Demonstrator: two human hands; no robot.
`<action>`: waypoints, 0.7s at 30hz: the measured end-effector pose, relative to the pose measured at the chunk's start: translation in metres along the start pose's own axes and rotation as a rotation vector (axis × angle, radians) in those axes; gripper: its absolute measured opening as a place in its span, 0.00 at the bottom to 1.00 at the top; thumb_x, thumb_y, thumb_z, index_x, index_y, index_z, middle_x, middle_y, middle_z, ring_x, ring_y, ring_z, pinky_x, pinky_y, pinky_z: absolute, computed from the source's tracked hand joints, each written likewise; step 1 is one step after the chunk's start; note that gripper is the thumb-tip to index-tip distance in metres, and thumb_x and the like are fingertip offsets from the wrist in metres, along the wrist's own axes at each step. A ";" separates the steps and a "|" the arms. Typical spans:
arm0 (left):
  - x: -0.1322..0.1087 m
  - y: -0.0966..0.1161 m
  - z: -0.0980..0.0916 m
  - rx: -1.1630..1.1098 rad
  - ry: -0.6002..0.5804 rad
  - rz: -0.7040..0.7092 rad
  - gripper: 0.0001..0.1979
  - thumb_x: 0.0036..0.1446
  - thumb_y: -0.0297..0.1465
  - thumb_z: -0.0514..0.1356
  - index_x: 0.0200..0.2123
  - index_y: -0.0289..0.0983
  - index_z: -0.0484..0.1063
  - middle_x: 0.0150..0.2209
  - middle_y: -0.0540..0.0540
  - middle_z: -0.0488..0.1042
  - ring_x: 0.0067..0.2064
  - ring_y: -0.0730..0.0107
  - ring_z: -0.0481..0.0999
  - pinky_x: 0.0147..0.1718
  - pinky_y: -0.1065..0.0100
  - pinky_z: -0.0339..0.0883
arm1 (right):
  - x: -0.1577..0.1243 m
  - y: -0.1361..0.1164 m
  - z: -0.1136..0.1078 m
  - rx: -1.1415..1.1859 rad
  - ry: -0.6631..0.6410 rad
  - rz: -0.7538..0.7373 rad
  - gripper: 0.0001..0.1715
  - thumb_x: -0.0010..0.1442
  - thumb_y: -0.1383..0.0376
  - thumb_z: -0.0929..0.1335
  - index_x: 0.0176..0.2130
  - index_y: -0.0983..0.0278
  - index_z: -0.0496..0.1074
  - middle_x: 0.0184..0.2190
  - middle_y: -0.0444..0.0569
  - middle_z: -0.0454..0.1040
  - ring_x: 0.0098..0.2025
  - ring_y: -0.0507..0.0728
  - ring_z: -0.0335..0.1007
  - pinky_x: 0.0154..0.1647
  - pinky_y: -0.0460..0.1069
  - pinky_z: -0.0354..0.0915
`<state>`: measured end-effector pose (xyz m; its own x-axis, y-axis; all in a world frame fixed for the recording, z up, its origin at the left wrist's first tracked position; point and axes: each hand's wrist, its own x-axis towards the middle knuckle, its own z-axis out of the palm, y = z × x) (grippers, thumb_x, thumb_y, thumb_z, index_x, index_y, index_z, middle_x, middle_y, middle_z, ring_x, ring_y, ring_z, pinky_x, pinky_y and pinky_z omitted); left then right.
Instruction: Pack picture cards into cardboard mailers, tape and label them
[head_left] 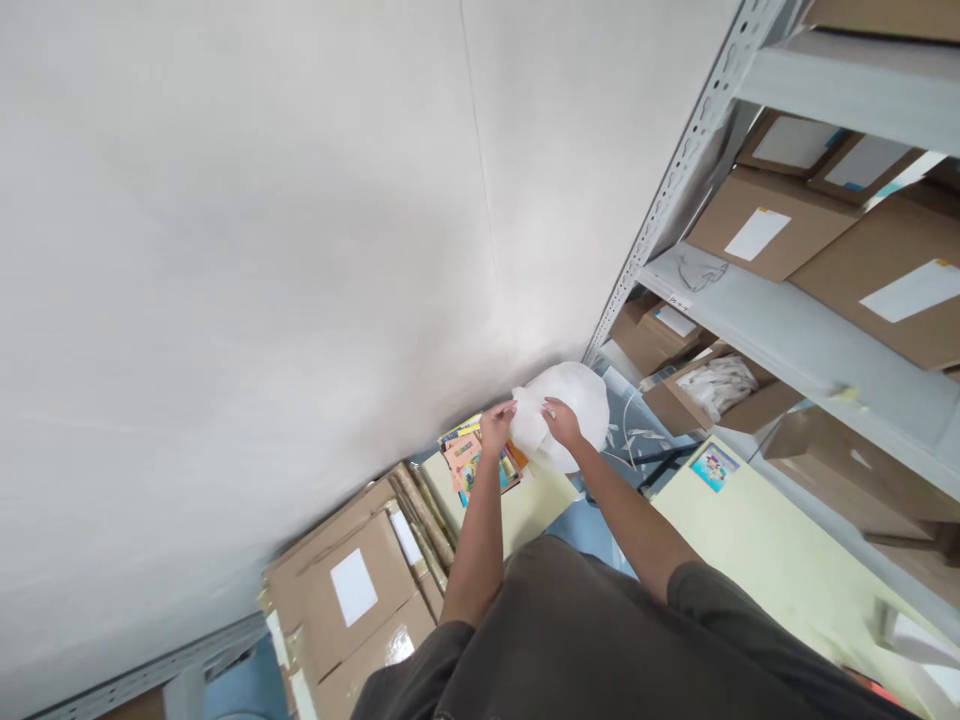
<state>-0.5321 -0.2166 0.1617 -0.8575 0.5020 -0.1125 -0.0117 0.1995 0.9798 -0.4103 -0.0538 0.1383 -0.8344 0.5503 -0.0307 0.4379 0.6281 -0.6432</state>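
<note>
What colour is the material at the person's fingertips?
The material is white, seen best in the head view.

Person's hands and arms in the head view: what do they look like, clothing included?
The left hand and right hand are ungloved, with no watch or bracelet visible on either wrist. Both forearms are uncovered. The left sleeve and right sleeve are short, plain and dark grey, matching the shirt.

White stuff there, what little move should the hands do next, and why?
Maybe ease the left hand and right hand gently apart to spread the white stuff: both seem to have fingertips at it, close together.
</note>
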 end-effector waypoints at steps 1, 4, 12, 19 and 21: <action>0.002 0.006 -0.004 0.013 0.022 0.011 0.13 0.61 0.36 0.65 0.45 0.38 0.85 0.47 0.42 0.86 0.46 0.56 0.84 0.52 0.56 0.76 | 0.001 -0.001 -0.006 0.019 0.033 -0.002 0.18 0.70 0.65 0.64 0.50 0.62 0.82 0.61 0.55 0.79 0.64 0.60 0.73 0.68 0.56 0.66; 0.009 0.025 -0.008 0.089 0.134 0.065 0.14 0.61 0.32 0.62 0.48 0.38 0.84 0.48 0.42 0.85 0.47 0.58 0.83 0.53 0.58 0.76 | 0.005 0.001 -0.034 0.091 0.131 -0.006 0.19 0.70 0.63 0.63 0.51 0.62 0.81 0.56 0.55 0.81 0.59 0.61 0.77 0.63 0.56 0.70; 0.014 0.054 0.005 0.306 0.240 0.184 0.11 0.60 0.29 0.61 0.41 0.37 0.83 0.44 0.40 0.84 0.46 0.57 0.82 0.52 0.59 0.75 | -0.004 0.020 -0.118 0.201 0.403 0.072 0.18 0.66 0.59 0.63 0.45 0.62 0.79 0.45 0.57 0.82 0.45 0.63 0.78 0.48 0.54 0.72; 0.010 0.051 0.032 0.627 0.164 0.184 0.24 0.58 0.32 0.67 0.58 0.35 0.77 0.65 0.32 0.72 0.67 0.42 0.69 0.66 0.48 0.62 | -0.056 0.066 -0.164 0.270 0.633 0.311 0.20 0.63 0.49 0.65 0.31 0.61 0.70 0.27 0.46 0.73 0.31 0.57 0.65 0.37 0.51 0.63; 0.008 0.054 0.056 0.678 0.129 0.255 0.29 0.59 0.35 0.67 0.64 0.36 0.73 0.72 0.32 0.63 0.73 0.40 0.59 0.70 0.45 0.55 | -0.071 0.076 -0.171 0.354 0.689 0.349 0.21 0.61 0.47 0.66 0.30 0.60 0.69 0.25 0.44 0.71 0.30 0.56 0.63 0.36 0.50 0.62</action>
<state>-0.5106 -0.1552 0.2048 -0.8454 0.5076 0.1661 0.4806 0.5873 0.6512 -0.2605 0.0491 0.2225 -0.2305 0.9647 0.1271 0.4064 0.2141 -0.8883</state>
